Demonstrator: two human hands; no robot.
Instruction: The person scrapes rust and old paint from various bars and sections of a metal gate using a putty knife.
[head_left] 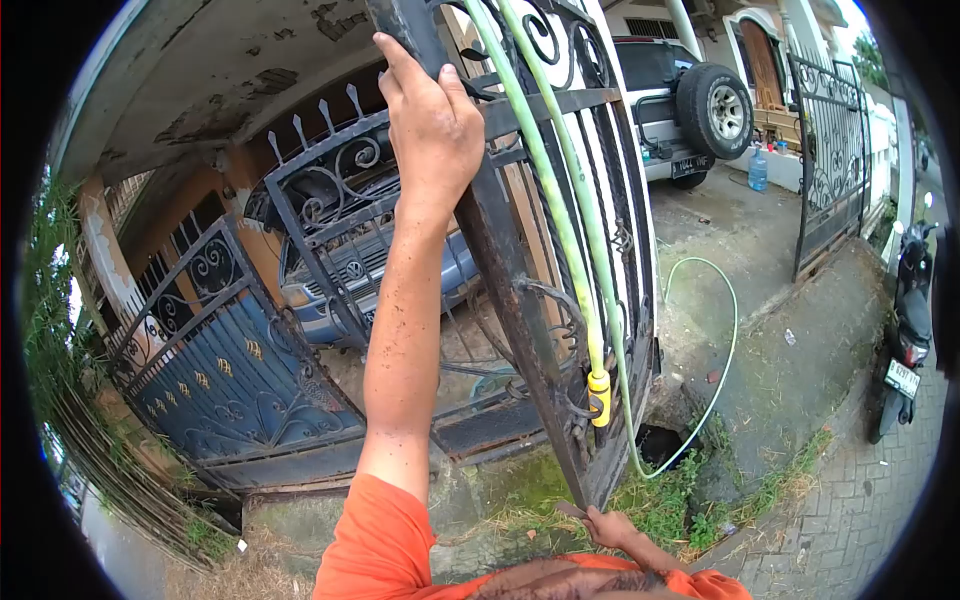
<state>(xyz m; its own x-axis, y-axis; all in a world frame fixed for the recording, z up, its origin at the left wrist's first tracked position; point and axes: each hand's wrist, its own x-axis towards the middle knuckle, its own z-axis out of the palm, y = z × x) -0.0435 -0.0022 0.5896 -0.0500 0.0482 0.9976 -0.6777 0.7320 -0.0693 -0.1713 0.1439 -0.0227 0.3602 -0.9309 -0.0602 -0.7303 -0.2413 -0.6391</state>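
Note:
My left hand is raised and wrapped round the upper part of a dark metal gate post. Low down, at the foot of the same gate, my right hand is closed on a small flat brownish object that I cannot make out clearly. A pale green hose hangs over the gate in two strands beside the post. One strand ends in a yellow nozzle near the lower bars.
Left, a blue gate panel stands before a blue van. Behind the gate are a white car with a spare wheel and a blue water bottle. A hose loop lies by a dark drain hole. A motorcycle stands right.

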